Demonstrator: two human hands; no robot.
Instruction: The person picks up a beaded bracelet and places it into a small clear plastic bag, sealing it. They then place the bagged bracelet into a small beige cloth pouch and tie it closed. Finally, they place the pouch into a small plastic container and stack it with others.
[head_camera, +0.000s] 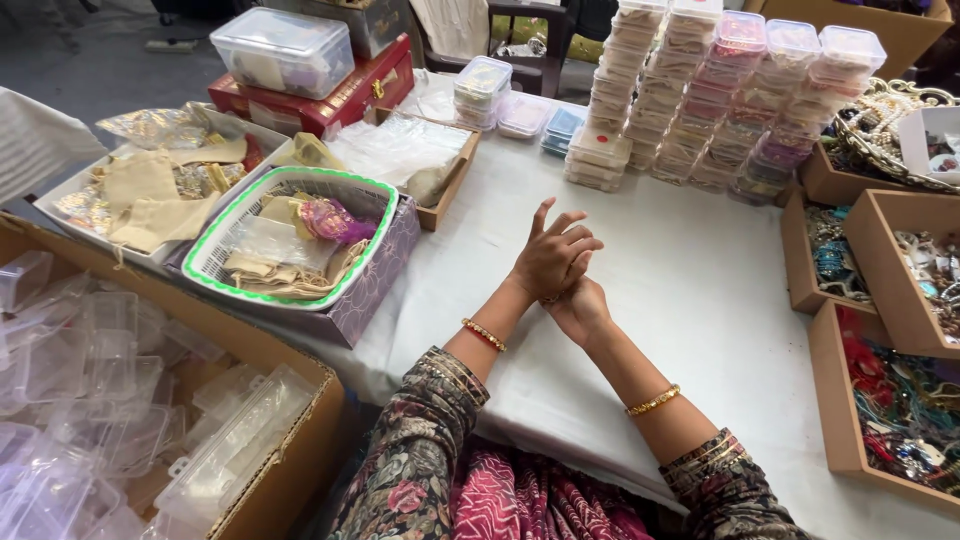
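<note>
My left hand (552, 258) lies over my right hand (580, 308) mid-frame above the table (700, 290), both grips open and empty; no stacked boxes (720, 90) at upper right taken up yet.

Two hands meet over the white table (690, 270). The left hand (553, 255) lies on top of the right hand (580, 308), fingers spread. Stacks of small plastic boxes (720, 95) stand behind them.
</note>
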